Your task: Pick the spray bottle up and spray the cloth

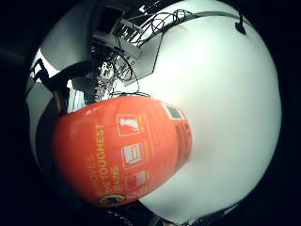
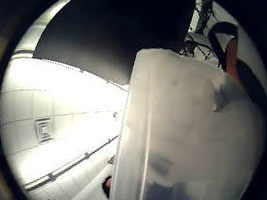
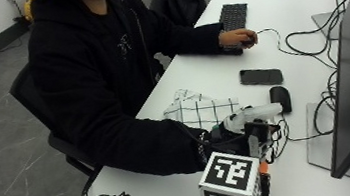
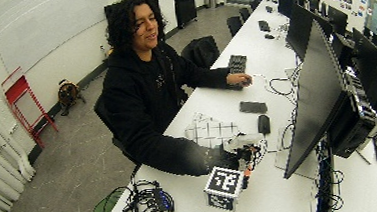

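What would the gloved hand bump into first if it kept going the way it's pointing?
Probably the black mouse: the gloved hand, holding the spray bottle, points roughly toward it. Depth is unclear.

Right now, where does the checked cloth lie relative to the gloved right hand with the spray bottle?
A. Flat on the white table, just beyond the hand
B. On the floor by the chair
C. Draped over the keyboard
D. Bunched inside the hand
A. In the outside view the checked cloth lies on the white table just past the gloved right hand, which holds the spray bottle by its neck, clear of the cloth.
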`<state>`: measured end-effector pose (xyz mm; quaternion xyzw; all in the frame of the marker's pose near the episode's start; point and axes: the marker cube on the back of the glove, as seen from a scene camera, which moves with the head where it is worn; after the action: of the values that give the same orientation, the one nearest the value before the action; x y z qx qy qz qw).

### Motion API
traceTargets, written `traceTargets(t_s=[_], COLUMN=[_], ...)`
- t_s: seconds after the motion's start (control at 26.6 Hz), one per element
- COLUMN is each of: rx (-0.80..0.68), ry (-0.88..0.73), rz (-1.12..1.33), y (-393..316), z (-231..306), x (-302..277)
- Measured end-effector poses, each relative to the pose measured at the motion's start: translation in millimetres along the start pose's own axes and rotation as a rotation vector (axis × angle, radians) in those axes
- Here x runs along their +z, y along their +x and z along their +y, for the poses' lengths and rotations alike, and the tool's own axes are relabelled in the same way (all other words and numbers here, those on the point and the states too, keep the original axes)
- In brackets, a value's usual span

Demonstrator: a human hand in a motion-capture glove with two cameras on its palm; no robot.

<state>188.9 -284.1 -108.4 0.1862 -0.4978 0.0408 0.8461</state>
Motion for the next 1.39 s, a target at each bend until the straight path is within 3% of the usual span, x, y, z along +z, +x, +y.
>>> traceTargets(t_s=[0.26,0.53,0.87,1.17,1.39], rx=[-0.095,-0.062,-0.038,0.138,0.313], ry=[0.098,-0.009,-0.332,-0.587,-0.863], rz=[0.027,0.082,0.391,0.706,0.963], y=[-5.6,-14.5,-76.3,-100.3,-95.6], z=[-18.7,18.7,60.5,89.6,115.7], x=[-0.6,-5.2,-14.4,-0.5,32.5])
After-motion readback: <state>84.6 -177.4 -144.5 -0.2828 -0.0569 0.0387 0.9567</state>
